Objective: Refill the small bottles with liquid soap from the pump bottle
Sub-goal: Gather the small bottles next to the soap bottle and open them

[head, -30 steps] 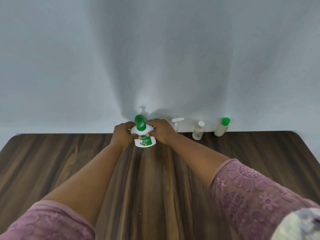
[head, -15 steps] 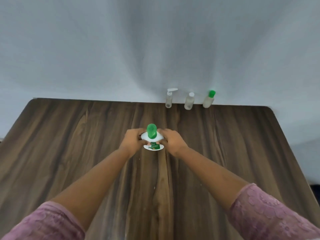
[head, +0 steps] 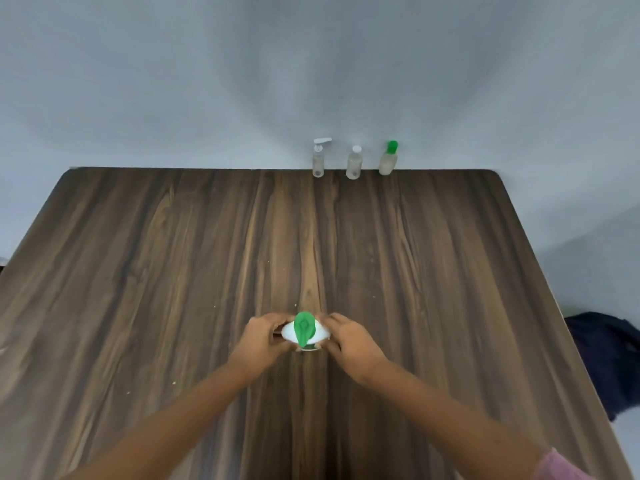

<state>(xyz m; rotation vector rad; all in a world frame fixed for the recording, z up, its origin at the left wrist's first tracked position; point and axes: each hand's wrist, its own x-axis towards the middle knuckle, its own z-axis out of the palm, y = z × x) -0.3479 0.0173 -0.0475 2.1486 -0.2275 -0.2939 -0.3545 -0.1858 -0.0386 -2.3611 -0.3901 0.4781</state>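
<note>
A white pump bottle [head: 320, 333] with a green pump head [head: 303, 326] stands on the wooden table [head: 173, 271], seen from above near the middle. My left hand [head: 259, 337] grips its left side and my right hand [head: 350, 337] grips its right side. Three small clear bottles stand in a row at the table's far edge against the wall: one with a white pump [head: 318, 161], one with a white cap [head: 354, 163], and one with a green cap [head: 388, 159].
A grey wall rises behind the table. A dark cloth [head: 609, 362] lies off the table's right edge. The table's rounded far corners and right edge are in view.
Both hands have drawn the pump bottle from the far edge by the wall toward me, to the table's middle. The three small bottles stayed in place.
</note>
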